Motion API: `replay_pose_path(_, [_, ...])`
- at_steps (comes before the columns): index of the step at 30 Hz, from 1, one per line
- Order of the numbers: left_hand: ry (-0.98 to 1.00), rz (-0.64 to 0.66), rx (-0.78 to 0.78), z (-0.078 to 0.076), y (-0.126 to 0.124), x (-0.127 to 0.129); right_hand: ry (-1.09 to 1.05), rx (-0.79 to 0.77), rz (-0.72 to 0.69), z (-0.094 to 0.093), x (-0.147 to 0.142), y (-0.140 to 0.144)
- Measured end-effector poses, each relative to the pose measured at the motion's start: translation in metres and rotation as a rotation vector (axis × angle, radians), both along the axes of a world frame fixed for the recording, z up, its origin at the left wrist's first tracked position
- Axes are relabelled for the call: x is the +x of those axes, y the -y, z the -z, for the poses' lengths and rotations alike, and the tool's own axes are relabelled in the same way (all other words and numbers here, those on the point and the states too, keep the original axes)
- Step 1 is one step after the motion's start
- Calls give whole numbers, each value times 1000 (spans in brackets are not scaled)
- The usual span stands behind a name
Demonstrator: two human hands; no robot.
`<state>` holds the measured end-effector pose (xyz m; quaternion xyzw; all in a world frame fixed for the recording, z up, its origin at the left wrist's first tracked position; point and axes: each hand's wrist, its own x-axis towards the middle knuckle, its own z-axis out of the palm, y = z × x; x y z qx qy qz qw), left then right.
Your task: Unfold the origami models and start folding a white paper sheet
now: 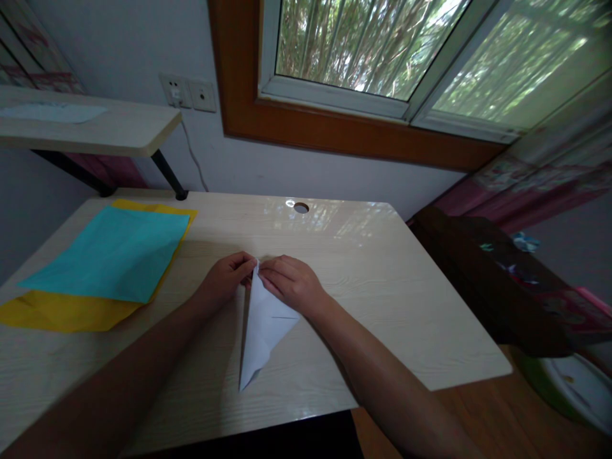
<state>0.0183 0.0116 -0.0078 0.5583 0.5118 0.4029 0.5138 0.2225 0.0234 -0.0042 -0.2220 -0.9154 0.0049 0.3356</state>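
Note:
A folded sheet of white paper [266, 322] stands over the middle of the desk, narrowing to a point at its near end. It has a short dark line on its right side, and its lower edge curls a little. My left hand [228, 275] pinches the far tip between thumb and fingers. From the other side, my right hand [292, 280] closes on the same tip, its fingers bent over the paper's upper right edge. The fingertips of both hands nearly meet there, and the fold between them is mostly hidden.
A turquoise sheet [119, 252] lies on a yellow sheet [71, 312] at the desk's left. Above them a raised shelf [134, 131] stands on black legs. The desk [382, 287] has a round cable hole [301, 208] near the wall. Dark furniture [488, 280] is at the right.

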Motion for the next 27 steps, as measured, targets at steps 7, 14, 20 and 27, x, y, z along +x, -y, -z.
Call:
replay_pose_path(7, [-39, 3, 53, -5, 2, 0, 12, 23, -9, -2, -1, 0])
replay_pose_path(14, [-66, -4, 48, -6, 2, -1, 40, 33, -29, -4, 0, 0])
replay_pose_path(20, [22, -58, 17, -3, 1, -2, -63, -69, -67, -5, -1, -1])
replay_pose_path(27, [79, -52, -32, 0, 0, -1, -447, -496, 64, -1, 5, -8])
